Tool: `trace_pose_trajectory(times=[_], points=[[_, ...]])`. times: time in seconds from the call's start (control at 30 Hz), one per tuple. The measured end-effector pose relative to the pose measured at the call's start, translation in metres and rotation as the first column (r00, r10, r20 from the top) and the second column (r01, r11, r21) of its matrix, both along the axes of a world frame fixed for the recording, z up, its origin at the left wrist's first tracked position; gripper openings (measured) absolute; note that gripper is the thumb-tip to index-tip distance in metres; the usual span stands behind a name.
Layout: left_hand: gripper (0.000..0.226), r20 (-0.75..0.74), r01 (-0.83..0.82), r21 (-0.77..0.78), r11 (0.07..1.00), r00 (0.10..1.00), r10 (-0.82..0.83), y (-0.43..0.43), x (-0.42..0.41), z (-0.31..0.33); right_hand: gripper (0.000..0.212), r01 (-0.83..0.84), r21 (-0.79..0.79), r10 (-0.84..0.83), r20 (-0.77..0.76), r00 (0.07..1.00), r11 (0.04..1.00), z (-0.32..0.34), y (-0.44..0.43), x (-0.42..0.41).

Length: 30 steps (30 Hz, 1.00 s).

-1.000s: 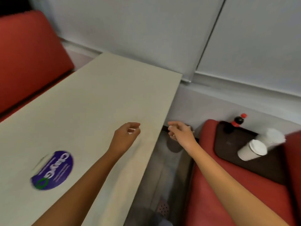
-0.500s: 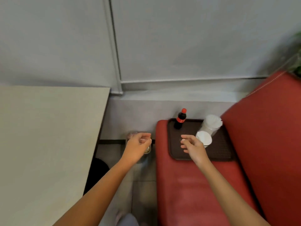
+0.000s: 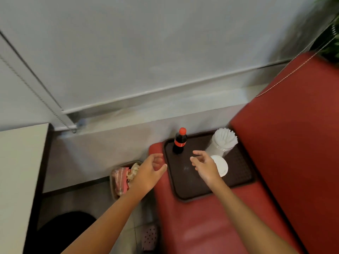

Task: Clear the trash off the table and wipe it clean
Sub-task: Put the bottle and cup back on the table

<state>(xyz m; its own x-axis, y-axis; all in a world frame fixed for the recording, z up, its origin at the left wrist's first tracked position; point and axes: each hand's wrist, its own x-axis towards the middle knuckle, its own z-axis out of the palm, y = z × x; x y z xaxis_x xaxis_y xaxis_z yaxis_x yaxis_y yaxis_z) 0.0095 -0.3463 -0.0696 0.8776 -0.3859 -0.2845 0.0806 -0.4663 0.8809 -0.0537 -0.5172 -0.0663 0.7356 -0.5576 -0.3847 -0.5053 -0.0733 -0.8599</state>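
A dark brown tray [image 3: 185,187] lies on the red bench seat [image 3: 201,226]. On it stand a small cola bottle [image 3: 180,142] with a red cap, a clear jar of white straws [image 3: 222,142] and a white-lidded cup [image 3: 221,165]. My left hand [image 3: 149,173] hovers at the tray's left edge, fingers loosely curled, holding nothing. My right hand [image 3: 205,166] hovers over the tray just in front of the cup, fingers relaxed and empty. The beige table [image 3: 16,180] fills the left edge of view. A small bin [image 3: 121,178] with crumpled wrappers sits on the floor.
The red backrest [image 3: 293,134] rises on the right. A grey wall ledge [image 3: 128,125] runs behind the bench, and a blind with a bead chain [image 3: 36,94] hangs above it. A pink perforated shoe [image 3: 149,236] shows on the tiled floor.
My view has swung right from the table to the bench. Both hands moved away from the table edge and now hover at the tray, still empty.
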Motion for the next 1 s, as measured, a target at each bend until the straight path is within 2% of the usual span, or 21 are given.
trace_pose_trajectory(times=[0.1, 0.23, 0.37, 0.57, 0.7, 0.77, 0.83, 0.9, 1.0], points=[[0.037, -0.007, 0.009, 0.017, 1.0, 1.0, -0.009, -0.02, 0.037, -0.04, 0.031, 0.042, -0.025, -0.042, -0.019, 0.999, 0.999, -0.033, -0.009, 0.033], [0.044, -0.051, 0.018, -0.024, 1.0, 0.999, -0.019, -0.049, 0.084, -0.096, 0.05, 0.113, -0.055, -0.116, -0.056, 0.992, 0.992, -0.088, -0.019, 0.066], [0.053, -0.074, -0.001, -0.08, 0.997, 0.997, -0.005, -0.077, 0.118, -0.127, 0.066, 0.133, -0.08, -0.144, -0.138, 0.98, 0.988, -0.135, -0.026, 0.077], [0.071, -0.016, 0.22, -0.081, 0.972, 0.975, -0.222, -0.111, 0.15, -0.132, 0.087, 0.092, -0.078, -0.103, -0.146, 0.984, 0.993, -0.171, -0.032, 0.099], [0.078, -0.023, 0.371, -0.041, 0.928, 0.928, -0.372, -0.123, 0.169, -0.131, 0.085, 0.032, -0.085, -0.038, -0.073, 0.997, 0.996, -0.183, -0.037, 0.123], [0.077, -0.053, 0.436, -0.049, 0.899, 0.897, -0.438, -0.126, 0.174, -0.132, 0.091, 0.03, -0.108, -0.036, -0.051, 0.998, 0.994, -0.19, -0.04, 0.135], [0.067, -0.068, 0.496, -0.069, 0.865, 0.863, -0.501, -0.129, 0.178, -0.132, 0.091, 0.022, -0.115, -0.028, -0.047, 0.998, 0.993, -0.195, -0.042, 0.142], [0.054, -0.079, 0.516, -0.089, 0.852, 0.849, -0.523, -0.131, 0.181, -0.13, 0.081, 0.019, -0.111, -0.025, -0.053, 0.998, 0.994, -0.195, -0.043, 0.145], [0.047, -0.084, 0.516, -0.076, 0.853, 0.85, -0.521, -0.129, 0.181, -0.124, 0.074, 0.004, -0.12, -0.01, -0.054, 0.999, 0.993, -0.19, -0.043, 0.142]])
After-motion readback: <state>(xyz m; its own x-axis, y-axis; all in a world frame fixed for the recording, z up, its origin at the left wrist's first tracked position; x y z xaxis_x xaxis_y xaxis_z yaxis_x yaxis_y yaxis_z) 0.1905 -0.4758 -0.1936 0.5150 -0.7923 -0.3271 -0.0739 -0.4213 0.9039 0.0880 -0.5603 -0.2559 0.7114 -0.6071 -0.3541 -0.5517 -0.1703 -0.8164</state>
